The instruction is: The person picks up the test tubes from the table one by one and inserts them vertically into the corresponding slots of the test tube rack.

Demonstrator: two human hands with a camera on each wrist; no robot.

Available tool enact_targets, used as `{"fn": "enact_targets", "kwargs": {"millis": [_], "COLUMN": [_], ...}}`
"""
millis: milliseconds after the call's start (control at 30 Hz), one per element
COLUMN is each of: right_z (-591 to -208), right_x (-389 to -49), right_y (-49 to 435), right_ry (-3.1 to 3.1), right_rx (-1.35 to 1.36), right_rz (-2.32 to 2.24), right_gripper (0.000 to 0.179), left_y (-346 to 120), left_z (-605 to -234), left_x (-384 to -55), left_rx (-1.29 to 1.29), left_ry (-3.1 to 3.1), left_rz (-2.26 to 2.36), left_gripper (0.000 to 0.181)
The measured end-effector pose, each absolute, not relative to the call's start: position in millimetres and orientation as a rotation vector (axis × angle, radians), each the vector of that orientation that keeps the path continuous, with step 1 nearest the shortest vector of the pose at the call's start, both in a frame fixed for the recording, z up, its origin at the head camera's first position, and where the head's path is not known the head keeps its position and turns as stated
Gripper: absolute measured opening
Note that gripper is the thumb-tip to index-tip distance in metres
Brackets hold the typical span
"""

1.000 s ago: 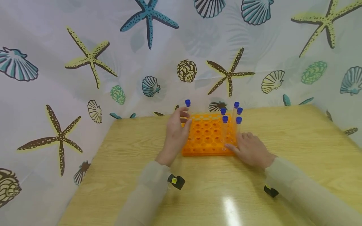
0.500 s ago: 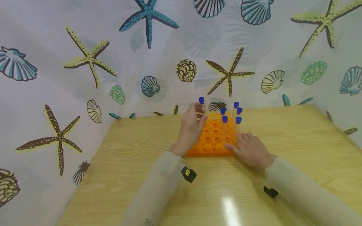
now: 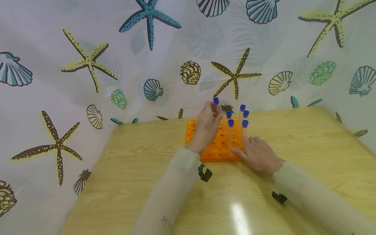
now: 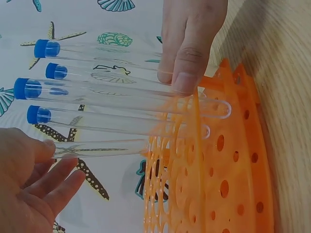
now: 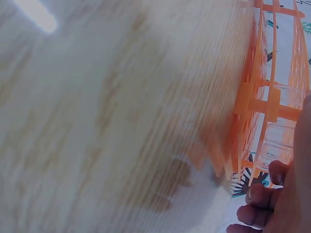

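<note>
My left hand (image 3: 206,125) pinches a clear test tube (image 4: 99,148) near its blue cap (image 3: 216,101), between thumb and fingers. The tube tilts slightly over the orange test tube rack (image 3: 194,130), and in the left wrist view its lower end is right at the rack's top holes. Several other blue-capped tubes (image 4: 121,99) stand in the rack's right end. My right hand (image 3: 259,155) holds the rack's front right corner, thumb along the front and fingers at the side. In the right wrist view its fingers (image 5: 260,196) are beside the rack's end, partly cut off by the frame.
The rack stands on a light wooden table (image 3: 132,182), close to its back edge. Behind rises a white cloth (image 3: 170,42) printed with starfish and shells. A small black device (image 3: 204,173) sits at the left wrist, another black device (image 3: 279,196) at the right.
My left hand has carried its test tube rightward across the rack, up to the standing tubes, and the tube now leans a little more. The right hand has stayed at the rack's corner.
</note>
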State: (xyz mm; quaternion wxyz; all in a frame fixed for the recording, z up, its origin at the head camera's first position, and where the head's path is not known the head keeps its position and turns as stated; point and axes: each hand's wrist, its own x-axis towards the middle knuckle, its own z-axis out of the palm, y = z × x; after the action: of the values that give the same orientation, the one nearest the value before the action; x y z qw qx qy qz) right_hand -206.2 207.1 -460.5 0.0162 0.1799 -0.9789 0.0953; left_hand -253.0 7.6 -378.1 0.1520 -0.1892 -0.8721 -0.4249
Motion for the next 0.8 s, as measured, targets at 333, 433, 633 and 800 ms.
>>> {"fn": "enact_targets", "kwargs": {"millis": [333,433,633,800], "right_z": [-458.1,-457.1,-457.3,-458.1], "right_x": [-205.6,-205.4,-205.8,-205.9], "right_y": [206.4,206.5,206.6,206.8], "right_ry": [-3.033,-3.042,-3.038,-3.041], "right_rx": [0.572,0.572,0.577,0.574], "right_rz": [0.297,0.304,0.284,0.281], "right_gripper": [0.061,0.061,0.062,0.063], "left_y": [16.1,16.8,20.5,25.0], "left_z": [-380.5,-383.5,-388.7,-389.4], "left_x": [-261.4,-262.8,-262.7,-261.2], "left_rx": [-0.535,-0.535,-0.547,-0.535], "left_ry": [-2.574,-2.576,-2.585,-2.625], "left_rz": [-1.182,-1.193,-1.198,-1.215], "left_gripper": [0.02,0.016,0.019,0.021]}}
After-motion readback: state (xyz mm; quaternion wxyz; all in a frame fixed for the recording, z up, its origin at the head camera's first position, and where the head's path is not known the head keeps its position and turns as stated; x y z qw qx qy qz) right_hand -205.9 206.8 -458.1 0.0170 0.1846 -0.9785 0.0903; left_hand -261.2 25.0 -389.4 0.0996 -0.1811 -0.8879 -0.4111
